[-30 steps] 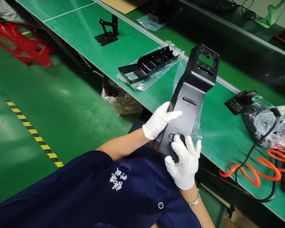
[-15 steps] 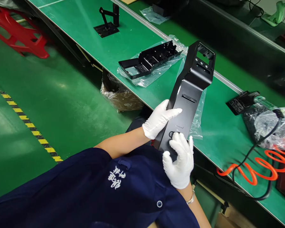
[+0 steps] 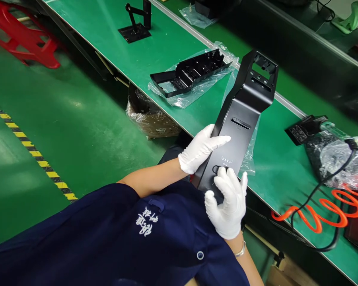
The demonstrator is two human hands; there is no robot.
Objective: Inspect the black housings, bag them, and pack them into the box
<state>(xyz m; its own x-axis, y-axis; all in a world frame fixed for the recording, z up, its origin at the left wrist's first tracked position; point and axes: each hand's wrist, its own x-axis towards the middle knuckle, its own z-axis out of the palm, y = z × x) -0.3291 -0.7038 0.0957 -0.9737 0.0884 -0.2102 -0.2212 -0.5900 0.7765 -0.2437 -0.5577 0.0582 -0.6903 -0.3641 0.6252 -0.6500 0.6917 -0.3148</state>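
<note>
A long black plastic housing [image 3: 243,111] stands tilted over the near edge of the green workbench [image 3: 173,47], its lower end against my lap. My left hand [image 3: 201,149], in a white glove, grips the housing's left side with the fingers laid across its face. Lower down, my gloved right hand [image 3: 226,202] rests on the housing's bottom end, fingers curled beside a small oval opening there. Under the housing lies a clear plastic bag [image 3: 250,153].
Another black housing [image 3: 191,71] lies on a clear bag further along the bench. A black bracket stand [image 3: 135,26] is beyond it. At the right are bagged black parts [image 3: 343,163] and an orange coiled hose [image 3: 322,210]. A wrapped carton [image 3: 152,121] sits under the bench.
The housing has shifted only slightly. My right hand's fingers slid a little on its lower end. The view drifted a bit.
</note>
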